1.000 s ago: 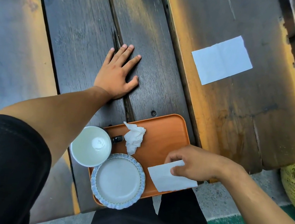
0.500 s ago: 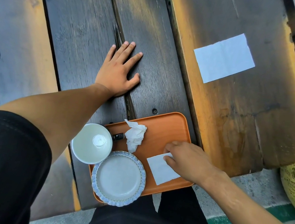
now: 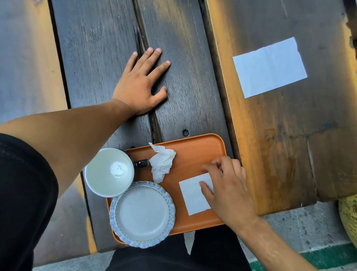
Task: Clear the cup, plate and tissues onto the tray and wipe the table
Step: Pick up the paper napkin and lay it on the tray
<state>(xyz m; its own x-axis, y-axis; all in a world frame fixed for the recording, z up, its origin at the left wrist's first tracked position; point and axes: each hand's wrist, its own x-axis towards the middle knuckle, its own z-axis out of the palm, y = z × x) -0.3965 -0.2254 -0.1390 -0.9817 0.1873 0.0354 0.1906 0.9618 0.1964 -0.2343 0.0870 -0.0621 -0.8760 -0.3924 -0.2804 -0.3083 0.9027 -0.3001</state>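
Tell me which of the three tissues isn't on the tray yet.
The large flat tissue lying on the table's right plank. The crumpled tissue and the small flat tissue under the right hand are on the tray.

Orange tray (image 3: 196, 146), white cup (image 3: 109, 172) — blue-rimmed plate (image 3: 141, 214), white tissues (image 3: 161, 162)

An orange tray (image 3: 195, 150) lay at the counter's (image 3: 107, 44) near edge, holding a white cup (image 3: 109, 172), a blue-rimmed plate (image 3: 142, 213), a crumpled tissue (image 3: 161, 163) and a flat tissue (image 3: 193, 195). Another flat tissue (image 3: 270, 66) lay toward the counter's far right corner.
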